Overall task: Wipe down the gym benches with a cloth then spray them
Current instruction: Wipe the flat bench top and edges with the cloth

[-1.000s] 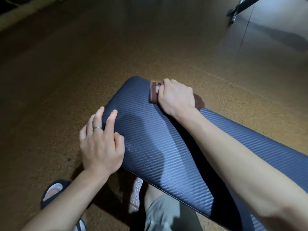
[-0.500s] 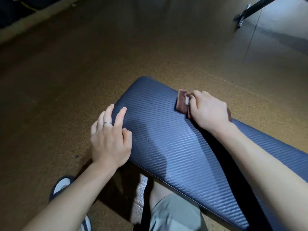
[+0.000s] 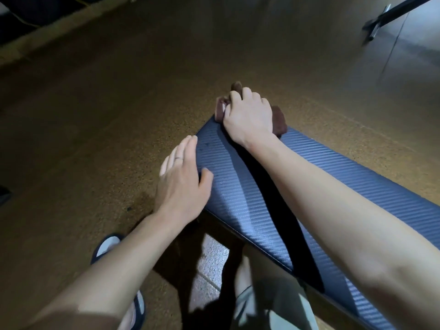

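Right hand (image 3: 248, 115): fingers curled over a brown cloth (image 3: 278, 120), pressing it down at the far end of the bench pad (image 3: 333, 177); cloth bunches out past the fingertips and overhangs the end edge.
Left hand (image 3: 182, 179): flat, fingers straight and together, resting on the pad's left side edge w/ thumb on top surface; holds nothing. Ring (image 3: 179, 158) on one finger.
Bench pad: dark blue, ribbed texture, runs from beyond the right hand back toward the person's right; far corner just left of the right hand's fingers.
Open room: bare brown speckled floor (image 3: 95, 115) left of left hand and ahead of right hand. Dark metal frame leg (image 3: 381, 17) well apart, far right of right hand.
Below left forearm: slipper (image 3: 107, 246) on floor.
Labels: small white tag on cloth by right thumb, text unreadable. No other writing legible.
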The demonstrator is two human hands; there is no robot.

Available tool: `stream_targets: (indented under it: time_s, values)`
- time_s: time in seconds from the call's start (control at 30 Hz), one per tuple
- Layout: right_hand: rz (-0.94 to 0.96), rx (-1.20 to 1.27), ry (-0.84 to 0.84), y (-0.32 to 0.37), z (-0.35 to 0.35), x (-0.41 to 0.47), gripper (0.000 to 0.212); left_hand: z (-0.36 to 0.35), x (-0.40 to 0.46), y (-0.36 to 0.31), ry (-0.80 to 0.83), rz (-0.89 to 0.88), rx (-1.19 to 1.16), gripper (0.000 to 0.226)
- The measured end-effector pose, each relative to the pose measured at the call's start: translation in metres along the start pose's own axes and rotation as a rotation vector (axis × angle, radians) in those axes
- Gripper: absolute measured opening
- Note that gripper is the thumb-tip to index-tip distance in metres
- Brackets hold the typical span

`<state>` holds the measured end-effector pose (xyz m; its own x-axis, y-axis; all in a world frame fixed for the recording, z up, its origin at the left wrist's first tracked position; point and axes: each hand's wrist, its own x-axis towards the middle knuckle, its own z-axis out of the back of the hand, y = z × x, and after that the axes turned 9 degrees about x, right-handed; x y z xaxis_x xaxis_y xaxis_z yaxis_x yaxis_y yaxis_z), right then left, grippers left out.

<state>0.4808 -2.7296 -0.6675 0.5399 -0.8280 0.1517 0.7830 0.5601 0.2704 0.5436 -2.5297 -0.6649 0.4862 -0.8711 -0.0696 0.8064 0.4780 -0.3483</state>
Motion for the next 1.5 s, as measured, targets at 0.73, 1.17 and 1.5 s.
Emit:
stream_targets:
  time_s: [0.73, 1.17, 1.5]
  values:
    - [0.317, 0.029, 0.194, 0.071, 0.002, -0.074, 0.063, 0.007, 0.006, 0.063, 0.365, 0.263, -0.631, 0.038]
    - [0.6, -0.033, 0.223, -0.003, 0.03, -0.21, 0.048, 0.044, -0.003, 0.079, 0.507, -0.021, -0.511, 0.057]
    - [0.554, -0.003, 0.149, 0.072, -0.004, -0.151, 0.047, 0.032, -0.011, 0.093, 0.278, -0.041, -0.481, 0.061]
